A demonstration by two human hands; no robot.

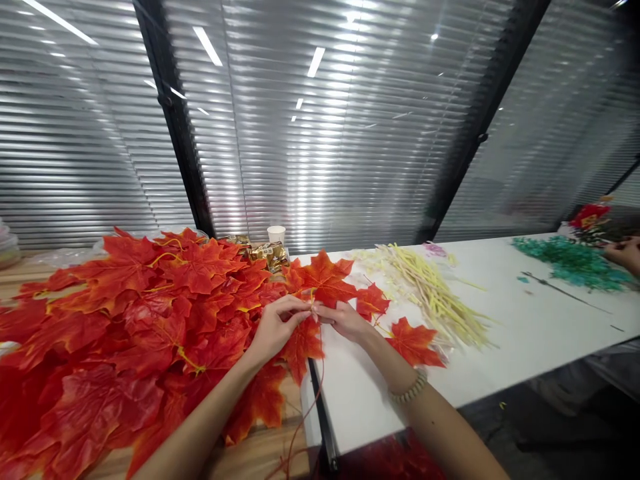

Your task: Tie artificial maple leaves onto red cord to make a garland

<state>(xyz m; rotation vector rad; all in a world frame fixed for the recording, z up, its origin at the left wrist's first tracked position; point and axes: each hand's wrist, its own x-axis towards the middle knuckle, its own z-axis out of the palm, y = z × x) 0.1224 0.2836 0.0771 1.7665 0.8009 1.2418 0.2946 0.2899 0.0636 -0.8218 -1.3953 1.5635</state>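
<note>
My left hand [280, 325] and my right hand [344, 319] meet over the seam between two tables, fingertips pinched together. Between them is the stem of a red artificial maple leaf [327, 277], along with a thin red cord [320, 380] that hangs down toward the table edge. Which fingers grip the stem and which the cord is too small to tell. Another maple leaf [413, 343] lies by my right wrist, which wears a beaded bracelet [409, 388]. To the left spreads a large heap of red and orange maple leaves [150, 333].
A white paper cup [276, 234] and gold-wrapped packets [270, 255] stand behind the leaves. Yellow stems [430, 287] lie on the white table [505, 353]. Farther right are teal foliage [570, 261] and another person's hand [625, 255]. Windows with blinds [320, 147] rise behind.
</note>
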